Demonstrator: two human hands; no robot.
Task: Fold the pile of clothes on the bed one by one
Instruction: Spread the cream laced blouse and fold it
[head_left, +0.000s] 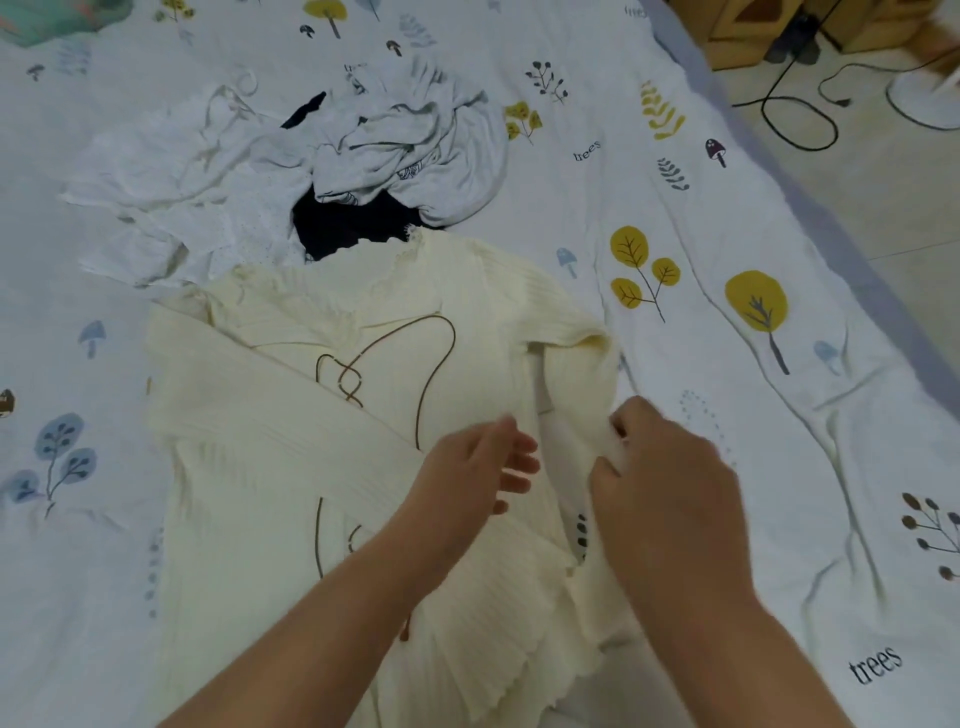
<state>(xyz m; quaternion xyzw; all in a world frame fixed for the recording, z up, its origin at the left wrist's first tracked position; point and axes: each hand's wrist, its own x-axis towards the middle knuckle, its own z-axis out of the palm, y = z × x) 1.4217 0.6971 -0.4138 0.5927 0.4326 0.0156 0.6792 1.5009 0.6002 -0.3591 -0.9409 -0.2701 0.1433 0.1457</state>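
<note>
A cream ribbed sweater (332, 415) lies flat on the near bed (727, 218); the right hand (670, 467) pinches its right sleeve (576, 431), the left hand (483, 467) hovers relaxed, unfolded clothes (291, 171) piled beyond.

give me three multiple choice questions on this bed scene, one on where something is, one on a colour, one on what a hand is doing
1. Where does the unfolded pile of clothes lie relative to the cream ribbed sweater?
A. beyond it, farther from the person
B. on the floor
C. under it, fully hidden

2. What colour is the cord across the sweater's front?
A. green
B. brown
C. red

3. What is the right hand doing?
A. resting flat on the bedsheet
B. holding a phone
C. pinching the sweater's right-side fabric

Answers:
1 A, the pile sits past the sweater's collar.
2 B, the brown cord loops over the cream knit.
3 C, its fingers curl on the fabric, while the left hand hovers open.
</note>
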